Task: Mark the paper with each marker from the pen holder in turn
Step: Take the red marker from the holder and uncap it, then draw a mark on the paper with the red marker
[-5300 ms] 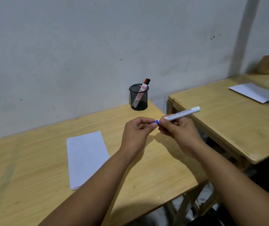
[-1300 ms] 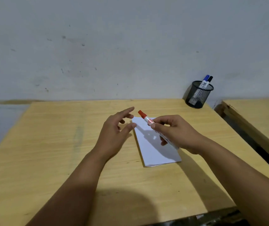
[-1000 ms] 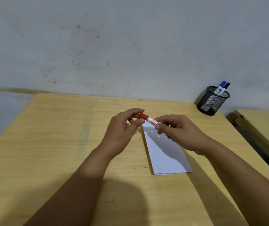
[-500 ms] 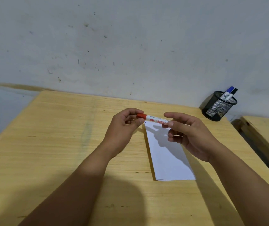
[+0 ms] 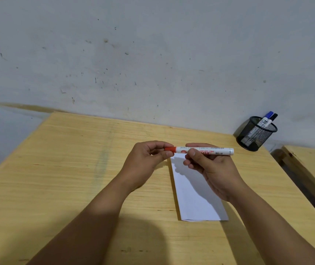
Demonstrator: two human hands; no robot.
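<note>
Over the wooden desk [image 5: 61, 169], against a scuffed grey wall [image 5: 152, 54], both my forearms reach in; right hand [image 5: 213, 169] grips the red marker [image 5: 204, 151] level above the paper [image 5: 194, 199], left hand [image 5: 147, 161] pinches its red cap [image 5: 170, 149]. Mesh pen holder [image 5: 256, 133] far right holds two markers [image 5: 268, 118].

The marker [image 5: 204, 150] is recorded as white-bodied with a red cap; red and black print is noted along its barrel. The paper [image 5: 196, 199] is plain white, unmarked where visible. The table [image 5: 66, 169] is pale yellow wood with fine streaked grain and a faint grey smear. The pen holder [image 5: 256, 133] is black wire mesh; a blue cap [image 5: 268, 114] and a black cap [image 5: 273, 116] are observed above its rim. The wall [image 5: 152, 54] is off-white, flecked with dark specks.
</note>
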